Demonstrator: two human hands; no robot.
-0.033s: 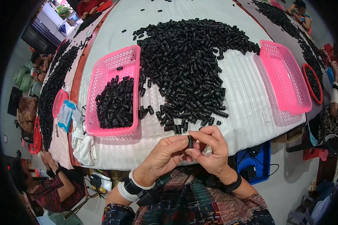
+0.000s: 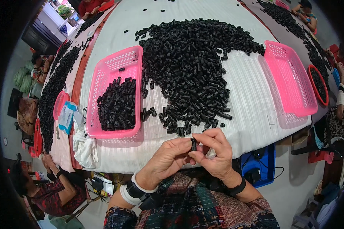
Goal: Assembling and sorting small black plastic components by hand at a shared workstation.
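In front of me, over the table's near edge, my left hand [image 2: 165, 158] and my right hand [image 2: 217, 154] meet around one small black cylindrical plastic part [image 2: 193, 145]. It stands roughly upright, pinched by the fingers and thumbs of both hands, which cover some of it. Just beyond my fingertips begins a large pile of similar black parts [image 2: 191, 72], spreading away over the white cloth. To the left, a pink perforated basket [image 2: 140, 87] holds a heap of these parts, with a single one lying apart toward its far end.
An empty-looking pink basket [image 2: 290, 76] stands at the right, near a red-rimmed round tray [image 2: 325, 100] of black parts. Left of the filled basket lie a white cloth [image 2: 85, 149] and a blue-and-white packet [image 2: 67, 116]. Below the table edge is a blue bin [image 2: 269, 168]. Other people sit at neighbouring tables.
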